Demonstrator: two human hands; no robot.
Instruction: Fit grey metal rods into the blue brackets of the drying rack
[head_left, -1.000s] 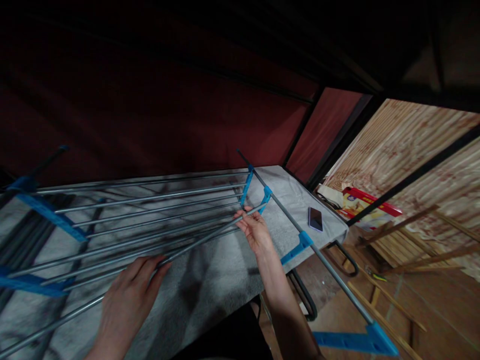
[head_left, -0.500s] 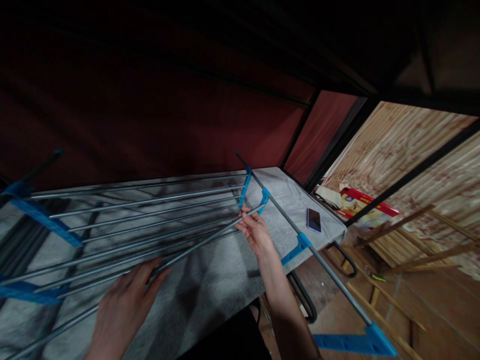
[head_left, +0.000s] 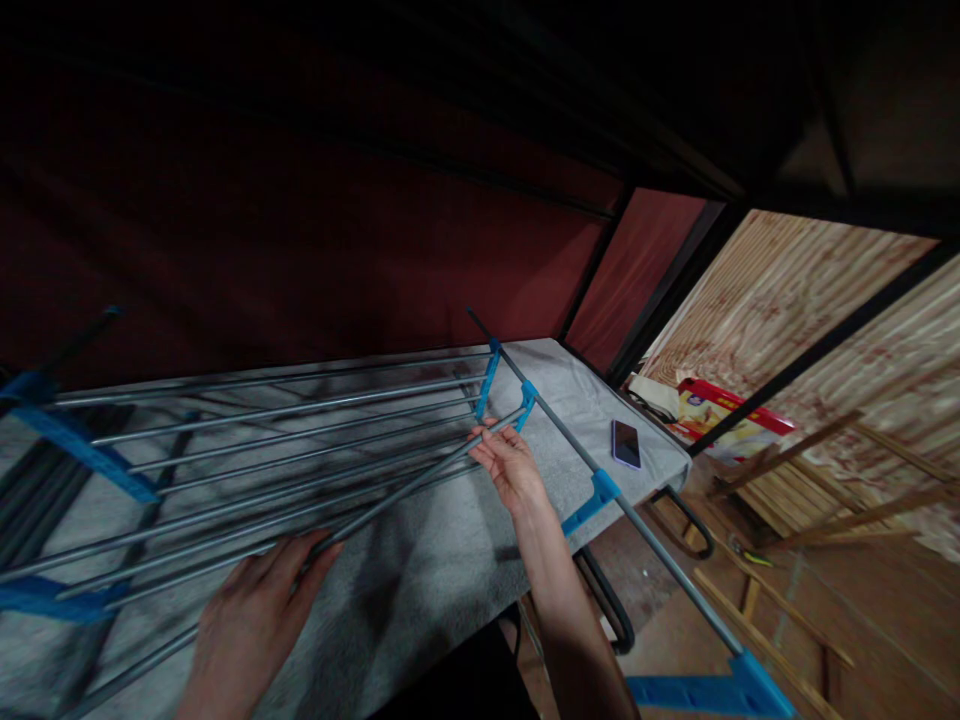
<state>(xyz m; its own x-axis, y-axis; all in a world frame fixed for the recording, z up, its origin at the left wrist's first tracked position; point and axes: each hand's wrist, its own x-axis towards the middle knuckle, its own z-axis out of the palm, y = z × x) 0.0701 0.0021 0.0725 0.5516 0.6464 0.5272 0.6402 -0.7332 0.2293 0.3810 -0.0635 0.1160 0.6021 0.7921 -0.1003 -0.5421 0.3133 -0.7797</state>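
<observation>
My left hand (head_left: 259,615) is closed around a grey metal tube (head_left: 405,492) that slants up to the right. Farther along, my right hand (head_left: 508,462) pinches the same tube close to its far end, which lies at a blue plastic bracket (head_left: 528,396). Whether that end sits inside the bracket I cannot tell. Several parallel tubes (head_left: 292,408) span from the blue brackets (head_left: 90,448) on the left to those on the right, forming a rack. A long grey pole (head_left: 559,428) carries the right brackets, with another blue bracket (head_left: 596,500) beside my right forearm.
A grey cloth-covered table (head_left: 442,590) lies under the rack. On it, right of the pole, rests a phone (head_left: 626,444). Loose dark tubes (head_left: 45,490) lie at the left. Beyond are a red and yellow box (head_left: 731,415) and a wooden frame (head_left: 825,485) on the floor.
Both hands keep their grip on the tube, which stays nearly in place. The view has shifted slightly, and the left hand appears a little lower.
</observation>
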